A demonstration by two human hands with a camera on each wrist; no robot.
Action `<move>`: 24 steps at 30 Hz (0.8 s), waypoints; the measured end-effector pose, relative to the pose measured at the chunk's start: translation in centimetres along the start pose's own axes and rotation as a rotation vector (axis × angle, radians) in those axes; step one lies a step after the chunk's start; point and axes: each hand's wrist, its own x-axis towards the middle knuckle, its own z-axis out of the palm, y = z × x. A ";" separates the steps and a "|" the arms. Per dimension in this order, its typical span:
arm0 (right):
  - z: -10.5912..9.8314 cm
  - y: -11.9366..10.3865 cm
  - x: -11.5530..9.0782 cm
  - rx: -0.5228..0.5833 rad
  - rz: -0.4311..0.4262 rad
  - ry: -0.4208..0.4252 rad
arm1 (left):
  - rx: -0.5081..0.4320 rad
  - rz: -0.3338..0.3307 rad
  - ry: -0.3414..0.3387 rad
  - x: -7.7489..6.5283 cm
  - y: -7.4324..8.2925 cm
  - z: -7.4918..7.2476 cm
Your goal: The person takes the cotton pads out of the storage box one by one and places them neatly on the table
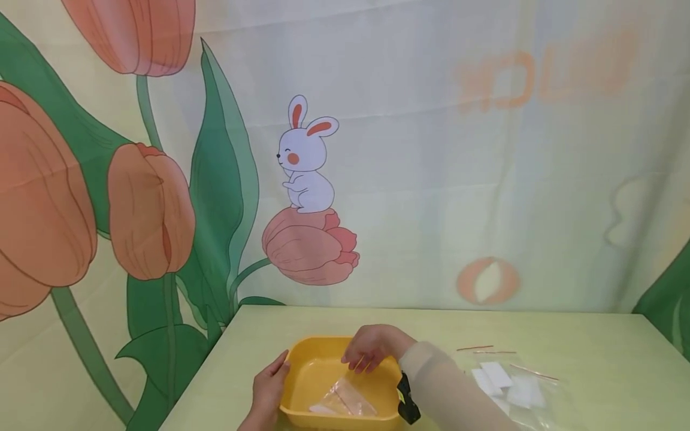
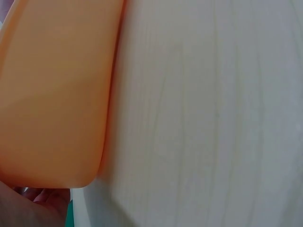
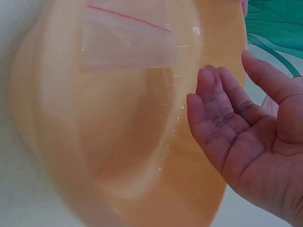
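Observation:
A yellow plastic basin (image 1: pixel 304 374) stands on the table in the head view. My left hand (image 1: pixel 269 386) grips its left side, thumb at the rim; in the left wrist view that hand (image 2: pixel 40 208) shows below the basin's wall (image 2: pixel 52 94). Over the basin's far right part, my right hand (image 1: pixel 372 347) holds nothing, its fingers loosely bent. The right wrist view shows the same hand (image 3: pixel 246 132) palm on, with the thumb apart from the fingers. A clear zip bag (image 1: pixel 350 398) with a red seal strip (image 3: pixel 130 19) lies on the basin's floor, near its front.
Several clear zip bags with red strips and white flat pieces (image 1: pixel 496 376) lie on the table (image 1: pixel 604 341) right of the basin. A black device (image 1: pixel 408 400) sits at my right wrist. Behind the table hangs a printed curtain (image 1: pixel 409 179) with tulips and a rabbit.

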 end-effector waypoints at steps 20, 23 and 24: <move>2.2 1.0 0.7 -0.093 0.188 0.051 | 0.006 0.020 0.001 0.1 -0.2 0.0; 2.4 1.1 0.6 -0.070 0.199 0.066 | 0.003 0.027 -0.001 0.0 -0.1 0.0; 2.5 1.2 0.6 -0.065 0.198 0.067 | 0.001 0.032 -0.001 0.0 -0.1 0.0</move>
